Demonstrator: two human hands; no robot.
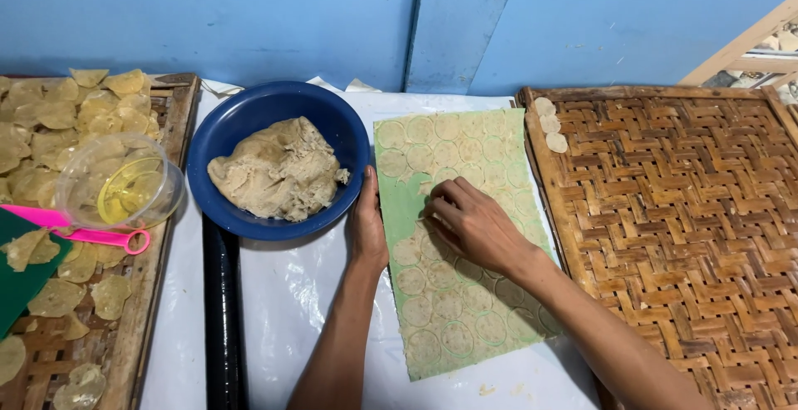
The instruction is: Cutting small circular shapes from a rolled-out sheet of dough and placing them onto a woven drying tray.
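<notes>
Dough sheet: a thin, flat sheet on a green mat, lying on the white cover in the middle of the bench. Round shapes are cut all over it.
Left hand: lies along the left edge of the mat with fingers flat, gripping nothing. It looks like it keeps the mat from sliding.
Right hand: bent fingertips pinch at the dough near the bare green patch, maybe lifting a round or a scrap. I cannot tell if anything is held.
Bowl: blue, at the left edge of the mat, with a lump of dough kept close by.
Right tray: woven, just beside the mat. Three rounds sit at its far left corner.
Left tray: holds many rounds, a clear cup and a pink tool.
</notes>
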